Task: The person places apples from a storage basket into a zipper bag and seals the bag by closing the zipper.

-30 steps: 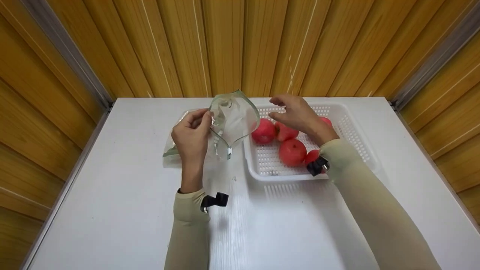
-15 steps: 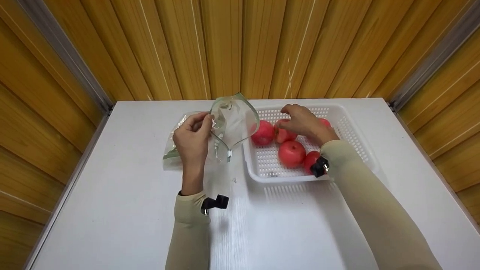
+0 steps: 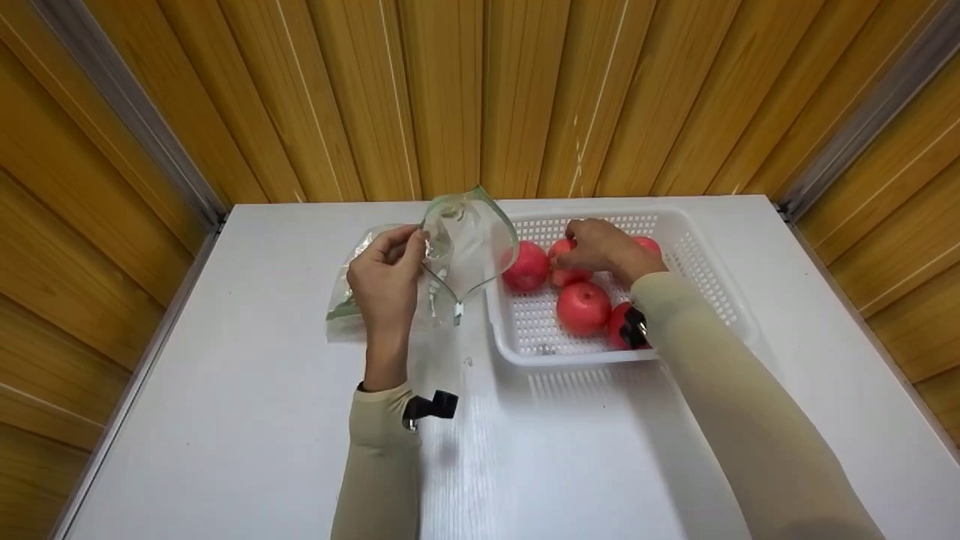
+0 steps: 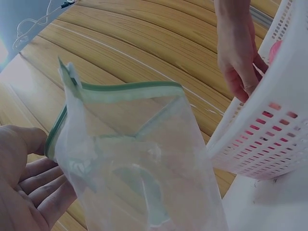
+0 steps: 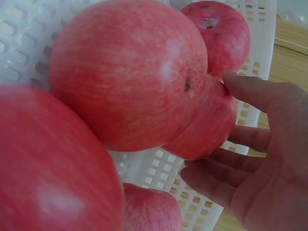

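Note:
My left hand pinches the edge of a clear zip bag, whose green-edged mouth gapes toward the basket; a small white slider sits at the mouth's near corner. The left wrist view shows the bag standing upright, thumb and fingers at its left edge. My right hand is down inside the white basket, over a red apple. Seen from the right wrist, the thumb and fingers curl round this apple from two sides, the thumb tip at its upper edge.
The white perforated basket holds several other apples, among them one left of the hand and one in front. More clear bags lie flat behind the left hand. A wood-patterned wall rises behind the white table.
My right hand has come down from above the basket onto the apple, and its fingers have closed in round it. The left hand and its bag have stayed nearly still.

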A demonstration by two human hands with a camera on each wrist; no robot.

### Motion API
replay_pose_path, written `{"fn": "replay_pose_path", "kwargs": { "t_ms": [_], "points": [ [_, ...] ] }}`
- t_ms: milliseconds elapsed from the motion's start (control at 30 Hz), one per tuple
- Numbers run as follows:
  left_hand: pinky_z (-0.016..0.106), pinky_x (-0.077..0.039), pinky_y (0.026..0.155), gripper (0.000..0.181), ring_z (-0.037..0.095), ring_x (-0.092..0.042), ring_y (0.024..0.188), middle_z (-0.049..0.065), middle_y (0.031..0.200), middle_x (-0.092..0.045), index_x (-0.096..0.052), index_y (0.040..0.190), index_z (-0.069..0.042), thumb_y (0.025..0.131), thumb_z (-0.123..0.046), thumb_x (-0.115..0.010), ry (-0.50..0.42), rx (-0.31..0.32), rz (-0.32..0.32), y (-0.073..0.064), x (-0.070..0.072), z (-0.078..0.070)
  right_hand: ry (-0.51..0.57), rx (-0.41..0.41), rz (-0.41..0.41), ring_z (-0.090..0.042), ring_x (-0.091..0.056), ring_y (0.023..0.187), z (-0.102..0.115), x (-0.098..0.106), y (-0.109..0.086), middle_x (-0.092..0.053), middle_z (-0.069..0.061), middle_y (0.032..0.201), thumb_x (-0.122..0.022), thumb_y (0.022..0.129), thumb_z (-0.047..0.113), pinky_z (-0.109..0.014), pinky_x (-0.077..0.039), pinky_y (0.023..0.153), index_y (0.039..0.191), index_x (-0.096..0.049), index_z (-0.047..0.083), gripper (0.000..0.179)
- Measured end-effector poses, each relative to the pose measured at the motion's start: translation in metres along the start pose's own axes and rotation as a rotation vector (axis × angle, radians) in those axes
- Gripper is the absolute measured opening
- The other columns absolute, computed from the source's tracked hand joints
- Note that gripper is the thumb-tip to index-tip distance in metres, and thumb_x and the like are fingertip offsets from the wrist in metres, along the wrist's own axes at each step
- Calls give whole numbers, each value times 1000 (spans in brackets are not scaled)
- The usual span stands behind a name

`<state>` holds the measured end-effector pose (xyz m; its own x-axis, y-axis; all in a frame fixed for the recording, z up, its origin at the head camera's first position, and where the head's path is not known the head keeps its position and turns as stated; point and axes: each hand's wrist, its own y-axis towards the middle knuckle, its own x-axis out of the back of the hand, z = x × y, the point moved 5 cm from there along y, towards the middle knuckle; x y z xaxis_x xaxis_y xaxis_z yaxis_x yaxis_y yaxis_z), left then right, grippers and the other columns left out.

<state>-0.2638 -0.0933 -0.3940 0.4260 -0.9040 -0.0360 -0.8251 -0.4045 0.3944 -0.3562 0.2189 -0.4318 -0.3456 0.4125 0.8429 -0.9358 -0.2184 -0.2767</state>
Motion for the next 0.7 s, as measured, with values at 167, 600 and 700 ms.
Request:
{"fn": "replay_pose_path", "kwargs": {
  "t_ms": [167, 600, 700],
  "points": [
    [18, -56, 61, 10, 15, -74, 75, 9, 90, -80, -82, 100, 0, 93, -7, -81, 21, -5, 2, 1, -2, 1, 58, -75, 28, -37, -53, 118, -7, -3, -2, -62, -19, 127, -73, 98, 35, -57, -45, 110, 142, -54, 1, 59],
    [18, -54, 60, 11, 14, -72, 74, 8, 88, -79, -83, 100, -1, 95, -10, -80, 32, 12, 9, 6, -5, 9, 112, -107, 84, -37, -52, 125, -11, -8, -6, -59, -15, 133, -74, 92, 39, -62, -43, 111, 145, -51, 11, 63],
    [18, -54, 59, 11, 13, -73, 74, 8, 88, -79, -83, 100, 0, 94, -9, -80, 24, 15, 5, 6, -6, 10, 119, -88, 71, -36, -53, 123, -11, -6, -5, -61, -15, 131, -78, 90, 34, -60, -43, 111, 145, -51, 11, 66]
  ]
}}
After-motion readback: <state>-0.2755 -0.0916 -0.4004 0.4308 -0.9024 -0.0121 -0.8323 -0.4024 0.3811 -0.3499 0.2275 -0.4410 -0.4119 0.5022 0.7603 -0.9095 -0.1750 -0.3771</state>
